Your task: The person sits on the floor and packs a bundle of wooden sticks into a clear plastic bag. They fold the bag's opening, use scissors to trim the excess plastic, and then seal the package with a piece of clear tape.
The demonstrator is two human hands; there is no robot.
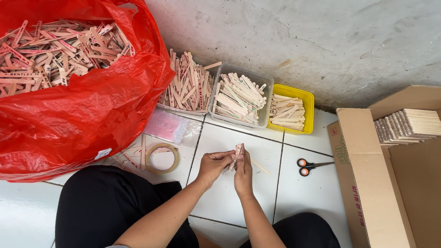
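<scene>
Just below the centre of the frame, the left hand [212, 166] and the right hand [243, 173] meet over the white tiled floor [231, 197], both closed with pinched fingers around a small bundle of flat wooden sticks [237, 156] held upright between them; one loose stick [260, 166] lies on the tile just right of the hands. Filling the upper left of the frame, a big red plastic bag [76, 114] gapes open, heaped with more sticks, many of them printed. Along the wall at upper centre stand three containers of sorted sticks: two clear tubs [214, 100] side by side and a yellow tub [308, 101] touching the right one. A roll of clear tape [162, 159] lies left of the hands, beside a crumpled clear plastic bag [173, 127]. Scissors with black and orange handles [308, 166] lie to the right, near an open cardboard box [370, 202] at the right edge that holds neat stacks of sticks [409, 127].
</scene>
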